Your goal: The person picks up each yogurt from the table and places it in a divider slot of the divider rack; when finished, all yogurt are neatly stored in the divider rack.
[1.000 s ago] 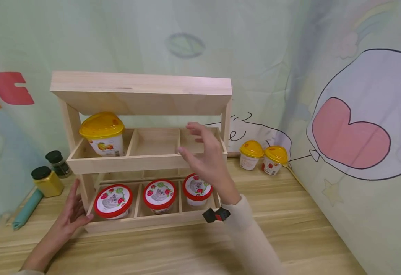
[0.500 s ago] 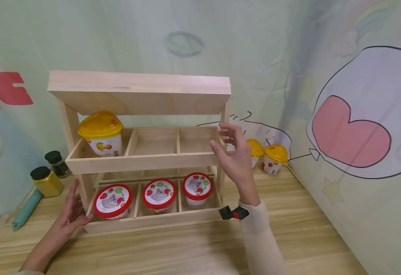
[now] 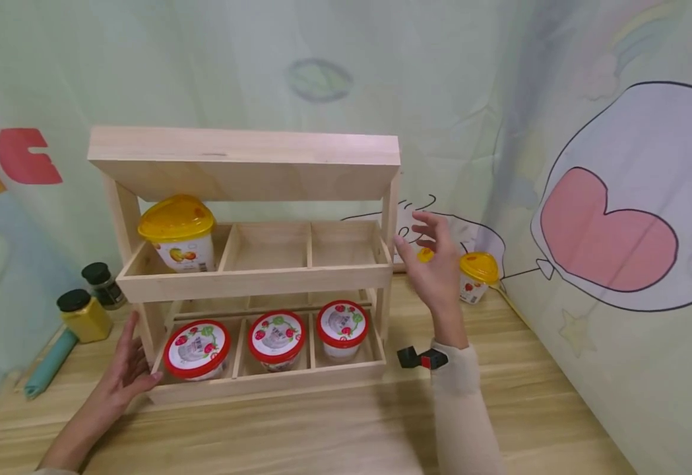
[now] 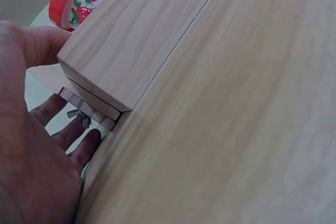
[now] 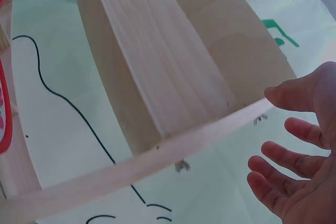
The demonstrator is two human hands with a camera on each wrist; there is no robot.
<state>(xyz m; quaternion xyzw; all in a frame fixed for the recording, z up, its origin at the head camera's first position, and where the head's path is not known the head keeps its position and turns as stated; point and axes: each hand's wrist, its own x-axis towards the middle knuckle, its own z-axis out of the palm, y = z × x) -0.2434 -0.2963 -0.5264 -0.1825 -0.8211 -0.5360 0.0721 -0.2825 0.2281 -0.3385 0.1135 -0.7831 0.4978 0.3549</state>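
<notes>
A two-tier light wooden rack point(image 3: 256, 280) stands on the table. In its lower tier sit three white tubs with red lids and strawberry prints: a left tub point(image 3: 196, 348), a middle tub point(image 3: 276, 338) and a right tub point(image 3: 342, 324). One yellow-lidded tub point(image 3: 177, 227) occupies the upper tier's left compartment. My left hand point(image 3: 121, 373) holds the rack's lower left corner, thumb at the front board and fingers along the side, near a wing nut point(image 4: 81, 117). Beside the upper tier's right end is my right hand point(image 3: 437, 274), fingers loosely bent, holding nothing. Whether its thumb touches the rack, I cannot tell.
A small yellow-lidded tub point(image 3: 477, 274) stands at the back right; another yellow lid point(image 3: 425, 254) is mostly behind my right hand. On the left are a yellow jar point(image 3: 86, 318), a dark jar point(image 3: 104, 287) and a teal roll point(image 3: 51, 364). Printed fabric hangs behind.
My right hand has moved right, from in front of the upper tier's right compartment to outside the rack's right end. The left hand stays at the lower left corner.
</notes>
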